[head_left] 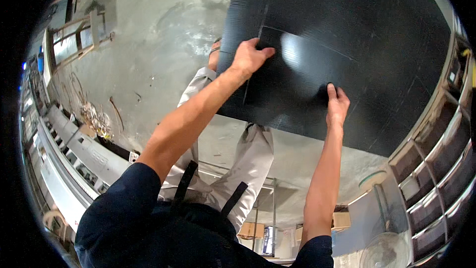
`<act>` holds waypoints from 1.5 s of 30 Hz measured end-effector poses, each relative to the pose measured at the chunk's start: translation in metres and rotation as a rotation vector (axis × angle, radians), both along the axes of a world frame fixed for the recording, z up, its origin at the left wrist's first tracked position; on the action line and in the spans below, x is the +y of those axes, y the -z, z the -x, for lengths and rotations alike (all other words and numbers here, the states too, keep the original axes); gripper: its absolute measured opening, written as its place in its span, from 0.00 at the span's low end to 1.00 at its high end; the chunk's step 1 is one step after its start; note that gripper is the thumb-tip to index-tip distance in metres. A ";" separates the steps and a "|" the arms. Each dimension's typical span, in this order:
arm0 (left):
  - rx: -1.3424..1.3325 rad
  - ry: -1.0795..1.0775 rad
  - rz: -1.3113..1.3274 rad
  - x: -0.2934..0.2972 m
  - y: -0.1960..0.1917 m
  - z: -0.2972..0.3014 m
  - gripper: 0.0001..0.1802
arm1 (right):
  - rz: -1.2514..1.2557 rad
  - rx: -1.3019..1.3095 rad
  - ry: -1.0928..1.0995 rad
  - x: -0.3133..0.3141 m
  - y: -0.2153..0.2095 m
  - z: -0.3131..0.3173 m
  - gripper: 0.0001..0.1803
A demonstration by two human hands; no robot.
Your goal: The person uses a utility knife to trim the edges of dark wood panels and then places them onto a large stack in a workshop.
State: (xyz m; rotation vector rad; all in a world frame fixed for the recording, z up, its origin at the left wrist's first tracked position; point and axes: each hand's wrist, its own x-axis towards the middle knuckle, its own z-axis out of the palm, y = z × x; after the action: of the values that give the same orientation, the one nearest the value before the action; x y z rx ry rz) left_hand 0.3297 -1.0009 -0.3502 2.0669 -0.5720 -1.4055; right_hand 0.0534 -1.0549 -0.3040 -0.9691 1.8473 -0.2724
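Observation:
A square black sheet (pixel 292 79) with a faint sheen lies over a large, dark, flat board (pixel 391 34) of the same colour. My left hand (pixel 250 57) is at the square's upper left edge, thumb on top and pointing right, the other fingers curled over the rim and partly hidden. At its right side, my right hand (pixel 337 104) pinches the edge, with thumb and fingertips close together. Whether the square lies fully flat cannot be made out. Faint straight lines cross the board around it.
Grey concrete floor (pixel 163 15) stretches to the left. A wooden frame (pixel 74 42) and a heap of scraps (pixel 94 119) are there. Metal shelving (pixel 436 183) runs along the right. A round fan (pixel 384 250) and cardboard boxes (pixel 252 230) stand at the lower edge.

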 end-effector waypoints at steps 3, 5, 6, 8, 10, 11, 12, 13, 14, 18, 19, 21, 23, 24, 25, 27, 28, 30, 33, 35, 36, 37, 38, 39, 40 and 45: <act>-0.010 -0.020 0.059 -0.004 0.010 -0.003 0.32 | -0.003 0.048 0.051 0.004 0.012 0.005 0.40; -0.141 0.006 0.159 -0.004 0.024 -0.006 0.28 | -0.006 -0.007 0.067 -0.003 0.017 0.005 0.44; -0.193 0.008 0.189 -0.003 0.029 -0.006 0.27 | -0.001 0.004 0.028 -0.009 0.019 0.004 0.48; -0.150 0.037 0.130 -0.010 0.014 -0.004 0.34 | -0.016 -0.054 0.022 -0.026 0.026 0.010 0.52; -0.108 0.075 0.055 -0.012 0.001 -0.007 0.42 | -0.008 -0.123 0.033 -0.039 0.025 0.006 0.54; -0.083 0.101 0.012 -0.011 -0.003 -0.009 0.46 | 0.000 -0.121 0.048 -0.045 0.027 0.003 0.54; -0.082 0.090 0.008 -0.011 -0.007 -0.010 0.46 | -0.002 -0.113 0.056 -0.048 0.027 -0.001 0.55; -0.075 0.082 -0.009 -0.011 -0.010 -0.010 0.46 | -0.004 -0.106 0.063 -0.053 0.025 -0.006 0.55; -0.067 0.076 -0.026 -0.011 -0.013 -0.011 0.46 | -0.008 -0.106 0.052 -0.057 0.023 -0.010 0.55; -0.081 0.015 -0.045 -0.012 -0.022 -0.009 0.44 | -0.074 -0.089 0.055 -0.058 0.014 -0.021 0.57; -0.078 0.012 -0.046 -0.012 -0.022 -0.008 0.44 | -0.068 -0.083 0.075 -0.058 0.013 -0.020 0.57; -0.096 0.024 -0.032 -0.013 -0.023 -0.007 0.44 | -0.058 -0.115 0.094 -0.058 0.013 -0.017 0.56; -0.107 0.025 -0.029 -0.013 -0.022 -0.002 0.44 | -0.046 -0.150 0.117 -0.059 0.014 -0.013 0.54; -0.120 0.027 -0.025 -0.013 -0.021 0.000 0.44 | -0.044 -0.128 0.114 -0.059 0.014 -0.011 0.54; -0.120 0.027 -0.027 -0.013 -0.021 -0.001 0.44 | -0.044 -0.107 0.110 -0.059 0.014 -0.012 0.54; -0.107 0.026 -0.020 -0.012 -0.022 -0.003 0.45 | -0.053 -0.041 0.105 -0.058 0.013 -0.014 0.53; -0.109 0.025 -0.022 -0.012 -0.022 -0.004 0.45 | -0.061 0.024 0.099 -0.058 0.012 -0.017 0.52; -0.139 0.027 -0.020 -0.012 -0.022 -0.004 0.44 | -0.061 -0.040 0.114 -0.060 0.009 -0.023 0.53; -0.158 0.021 0.020 -0.011 -0.024 -0.004 0.41 | -0.022 -0.096 0.046 -0.061 0.012 -0.017 0.50; -0.119 -0.024 0.052 -0.009 -0.020 -0.003 0.38 | 0.025 -0.101 -0.039 -0.059 0.018 -0.010 0.47; -0.078 -0.069 0.079 -0.008 -0.018 -0.003 0.36 | 0.067 -0.106 0.002 -0.055 0.020 -0.006 0.42; -0.081 -0.072 0.076 -0.007 -0.018 -0.002 0.36 | 0.099 -0.113 0.041 -0.052 0.020 -0.008 0.38; -0.112 -0.082 0.106 -0.006 -0.020 0.001 0.35 | 0.109 -0.078 0.134 -0.051 0.022 -0.012 0.29; -0.142 -0.091 0.136 -0.005 -0.022 0.004 0.34 | 0.106 -0.080 0.132 -0.052 0.020 -0.013 0.29; -0.122 -0.125 0.115 -0.006 -0.025 0.006 0.32 | 0.098 -0.082 0.142 -0.053 0.019 -0.014 0.28; -0.065 -0.145 0.072 -0.010 -0.025 0.001 0.29 | 0.102 -0.038 0.195 -0.054 0.019 -0.020 0.25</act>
State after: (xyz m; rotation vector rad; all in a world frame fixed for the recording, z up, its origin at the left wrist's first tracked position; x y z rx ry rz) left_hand 0.3283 -1.0110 -0.3255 2.0588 -0.4818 -1.2222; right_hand 0.0735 -1.1091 -0.3235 -0.8465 1.9101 -0.5047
